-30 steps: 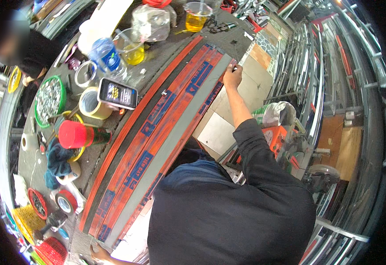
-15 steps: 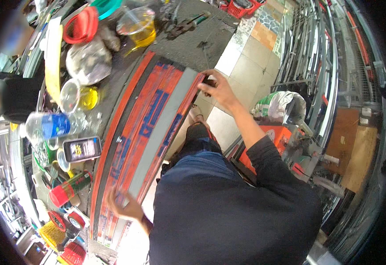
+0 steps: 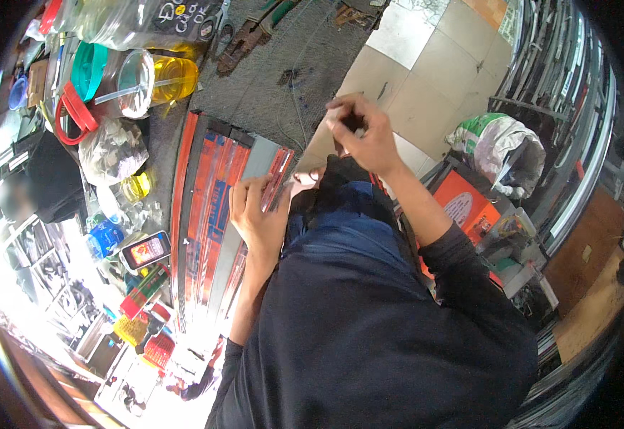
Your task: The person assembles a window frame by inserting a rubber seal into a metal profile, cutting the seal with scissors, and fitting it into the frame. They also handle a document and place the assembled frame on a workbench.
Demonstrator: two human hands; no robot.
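A set of long profile bars (image 3: 210, 193) lies side by side on the dark worktop, covered in red film with blue print. One grey bar (image 3: 260, 159) runs among them. My left hand (image 3: 257, 218) rests at the right edge of the bars, its thumb and fingers apart. Right of the bars' far end, my right hand (image 3: 369, 136) is raised over the tiled floor and touches no bar. Its thumb and fingers curl together around a dark gap; what they hold, if anything, is too small to make out.
Left of the bars stand a phone (image 3: 146, 250), a plastic bag (image 3: 115, 151) and a clear cup of yellow liquid (image 3: 175, 79). Large cutters (image 3: 251, 39) lie at the back. A white-green sack (image 3: 501, 154) and an orange box (image 3: 462, 204) stand at right.
My left hand has moved from the near part of the bars toward their far end. My right hand has come away from the bars' far corner. The whole view has shifted.
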